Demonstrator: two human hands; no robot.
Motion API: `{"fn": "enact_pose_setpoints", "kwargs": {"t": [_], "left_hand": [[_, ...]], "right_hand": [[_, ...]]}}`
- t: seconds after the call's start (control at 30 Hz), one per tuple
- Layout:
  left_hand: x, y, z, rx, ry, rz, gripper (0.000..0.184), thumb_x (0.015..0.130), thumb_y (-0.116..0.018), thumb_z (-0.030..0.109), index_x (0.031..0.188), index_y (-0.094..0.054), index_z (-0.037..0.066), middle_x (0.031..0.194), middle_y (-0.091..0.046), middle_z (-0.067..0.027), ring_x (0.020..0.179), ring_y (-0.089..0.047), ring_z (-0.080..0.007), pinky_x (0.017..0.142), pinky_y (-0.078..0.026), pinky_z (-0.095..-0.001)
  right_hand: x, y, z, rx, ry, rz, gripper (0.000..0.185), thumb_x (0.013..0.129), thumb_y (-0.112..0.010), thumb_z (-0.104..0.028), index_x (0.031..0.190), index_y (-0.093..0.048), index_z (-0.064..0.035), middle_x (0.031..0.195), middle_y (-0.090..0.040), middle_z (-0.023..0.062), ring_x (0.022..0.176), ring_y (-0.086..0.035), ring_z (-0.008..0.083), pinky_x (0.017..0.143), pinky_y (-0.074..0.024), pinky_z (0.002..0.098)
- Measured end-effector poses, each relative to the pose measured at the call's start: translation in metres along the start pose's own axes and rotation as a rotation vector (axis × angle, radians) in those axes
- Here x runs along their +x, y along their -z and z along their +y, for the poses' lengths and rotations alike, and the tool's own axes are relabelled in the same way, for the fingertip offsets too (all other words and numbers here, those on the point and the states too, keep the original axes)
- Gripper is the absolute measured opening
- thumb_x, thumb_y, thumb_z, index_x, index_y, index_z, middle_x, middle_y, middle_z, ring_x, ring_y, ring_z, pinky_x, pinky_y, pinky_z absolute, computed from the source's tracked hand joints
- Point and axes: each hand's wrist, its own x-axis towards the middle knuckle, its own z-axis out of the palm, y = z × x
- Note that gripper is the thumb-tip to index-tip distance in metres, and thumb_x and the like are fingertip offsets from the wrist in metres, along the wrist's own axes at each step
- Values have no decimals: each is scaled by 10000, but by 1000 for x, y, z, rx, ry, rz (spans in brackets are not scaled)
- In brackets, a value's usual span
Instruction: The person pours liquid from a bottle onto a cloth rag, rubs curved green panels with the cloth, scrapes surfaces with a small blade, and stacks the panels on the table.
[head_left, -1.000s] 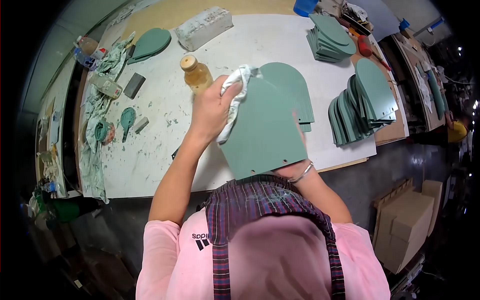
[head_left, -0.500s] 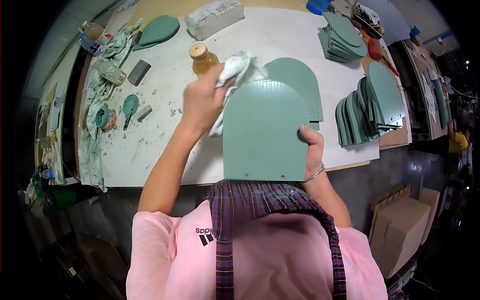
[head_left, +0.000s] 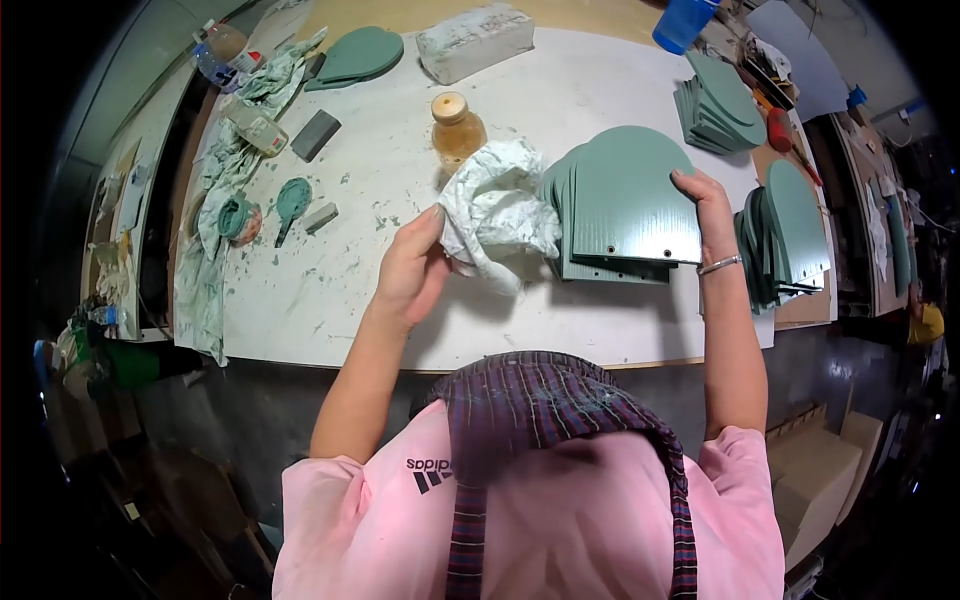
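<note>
My left hand (head_left: 413, 268) is closed on a crumpled white cloth (head_left: 497, 215) with greenish stains, held over the table left of the panels. My right hand (head_left: 714, 218) grips the right edge of a green round-topped panel (head_left: 635, 200), thumb on its upper face. Two small holes show near the panel's straight edge. It lies over a stack of similar panels (head_left: 566, 235); whether it fully rests on them I cannot tell. Just beyond the cloth stands a glass bottle (head_left: 459, 135) of amber liquid.
More green panels are stacked at the right (head_left: 795, 225), the back right (head_left: 720, 105) and the back left (head_left: 362, 55). A pale block (head_left: 475, 45) sits at the back. Leftward lie a grey block (head_left: 316, 135), a green-coated scraper (head_left: 293, 203) and a stained cloth (head_left: 205, 260).
The panel has moved from close to my body to over the stack, farther off and right, still in my right hand. My left hand keeps the cloth, now away from the panel's face.
</note>
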Motion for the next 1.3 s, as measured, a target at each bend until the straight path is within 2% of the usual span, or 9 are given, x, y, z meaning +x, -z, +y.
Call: {"fn": "enact_pose_setpoints", "kwargs": {"t": [0.13, 0.2, 0.4, 0.43, 0.5, 0.73, 0.83, 0.97, 1.3], "left_hand": [[-1, -1, -5, -41, -11, 50, 410, 1050, -393, 241, 1324, -493, -47, 1294, -575, -115, 1164, -552, -191, 1009, -426, -346], [-3, -5, -3, 20, 3, 70, 419, 1047, -398, 240, 1347, -482, -41, 1308, -568, -104, 1175, -546, -186, 1011, -421, -337], [-11, -36, -4, 122, -36, -23, 501, 1005, -484, 212, 1454, -403, 4, 1277, -578, -59, 1147, -541, -138, 1001, -422, -304], [-12, -34, -4, 263, -81, -48, 520, 972, -538, 162, 1450, -409, 2, 1230, -587, -55, 1108, -547, -125, 971, -433, -284], [-16, -43, 1, 307, -195, -7, 587, 865, -660, 20, 1413, -451, -15, 1093, -598, -40, 960, -550, -84, 833, -465, -224], [-22, -2, 1, 633, -85, 132, 531, 863, -654, 22, 1369, -496, -6, 1082, -629, -58, 1013, -570, -120, 874, -457, -251], [-19, -19, -1, 606, -326, 142, 377, 856, -650, 13, 1231, -620, -16, 991, -674, -46, 885, -594, -115, 853, -465, -270], [-16, -7, -7, 665, -266, -119, 118, 854, -677, 55, 929, -714, -28, 846, -673, -44, 775, -584, -97, 708, -456, -251], [-54, 15, 39, 613, -367, 147, 141, 963, -578, 104, 888, -655, 13, 799, -633, 8, 699, -538, -41, 616, -418, -202]], "right_hand": [[4, 1, 4, -817, 509, 377, 341, 818, -661, -108, 1131, -664, 26, 1054, -669, 118, 958, -624, 195, 871, -494, 319], [-22, -23, -11, -788, 633, 326, 370, 798, -686, -125, 1145, -666, 2, 1101, -661, 121, 987, -619, 196, 897, -493, 350], [-67, -134, 36, -446, 328, -433, 328, 829, -701, -132, 1106, -634, 32, 1066, -656, 131, 998, -619, 164, 862, -522, 283], [-63, -133, 39, -447, 331, -433, 328, 829, -701, -132, 1106, -634, 32, 1066, -656, 131, 998, -619, 164, 862, -522, 283], [-53, -138, 40, 8, -103, -326, 279, 847, -675, -91, 1092, -605, 24, 1059, -652, 128, 1004, -622, 169, 906, -509, 307], [-49, -135, 15, 432, -51, -400, 187, 905, -522, 8, 1091, -513, -5, 1085, -630, 137, 1021, -639, 204, 904, -537, 345], [-55, -138, 17, 436, -62, -494, 250, 889, -529, 12, 1137, -497, 0, 1103, -622, 142, 1012, -645, 209, 900, -542, 343], [-63, -140, 19, 398, -52, -524, 266, 880, -550, 5, 1143, -507, -3, 1099, -626, 136, 993, -648, 194, 886, -540, 326], [-72, -130, 12, 63, 24, -414, 286, 822, -688, -7, 1042, -513, -61, 828, -611, 7, 665, -536, 62, 570, -429, 204]]}}
